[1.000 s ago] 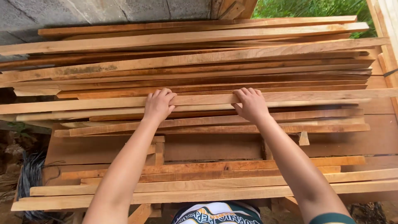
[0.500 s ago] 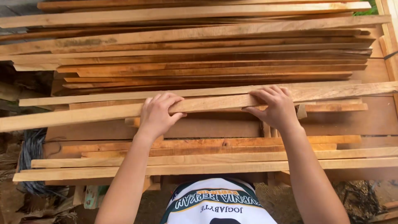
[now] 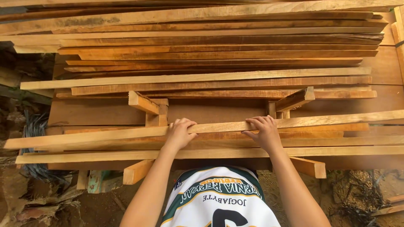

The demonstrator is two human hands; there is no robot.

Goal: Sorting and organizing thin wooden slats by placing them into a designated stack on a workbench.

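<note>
Head view: left hand (image 3: 179,133) and right hand (image 3: 264,133) are both curled over one long pale plank (image 3: 219,126), which lies just in front of the plank stack (image 3: 210,54). Its far-overhanging ends could likely dip or snag a wooden block (image 3: 144,103).

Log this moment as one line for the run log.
left hand: gripping long plank | right hand: gripping same plank | plank: lying across near stack | behind: tall plank pile
</note>
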